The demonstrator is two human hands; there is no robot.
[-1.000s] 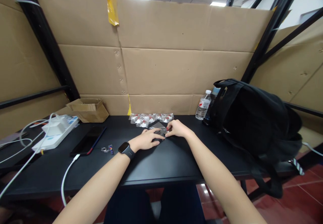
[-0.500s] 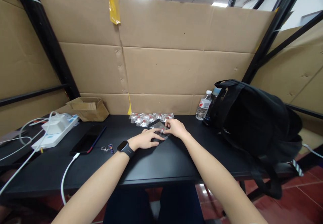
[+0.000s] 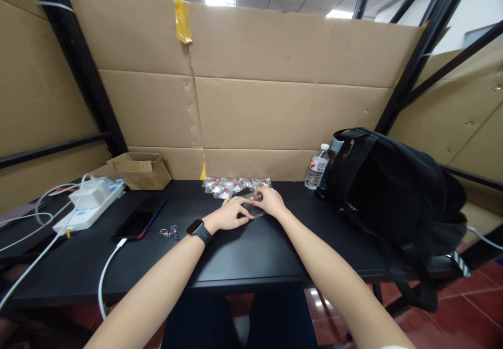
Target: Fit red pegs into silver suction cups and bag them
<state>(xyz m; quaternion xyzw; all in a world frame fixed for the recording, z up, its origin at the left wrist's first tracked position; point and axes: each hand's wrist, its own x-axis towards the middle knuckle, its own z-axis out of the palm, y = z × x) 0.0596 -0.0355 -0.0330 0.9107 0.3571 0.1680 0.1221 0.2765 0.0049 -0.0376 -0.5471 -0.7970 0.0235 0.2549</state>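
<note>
On the black table, a small clear plastic bag (image 3: 256, 212) lies between my two hands, with something reddish near its upper part. My left hand (image 3: 231, 214), with a dark watch on its wrist, is at the bag's left side, its thumb and forefinger closed together on it. From the right, my right hand (image 3: 271, 201) pinches the upper part of the bag, fingers bent. Just behind them lies a row of several clear sachets (image 3: 226, 186) with red bits inside. The exact fingertip contact is too small to make out.
At left are a power strip (image 3: 106, 205) with white cables, a phone (image 3: 139, 218), a keyring (image 3: 170, 232) and an open cardboard box (image 3: 143, 172). A water bottle (image 3: 316, 168) and a black backpack (image 3: 396, 197) stand at right. Cardboard (image 3: 251, 113) walls the back.
My left hand's fingers, spread over the bag before, have drawn together at its left side. The right hand has shifted slightly left, still pinching. The camera view has moved a little.
</note>
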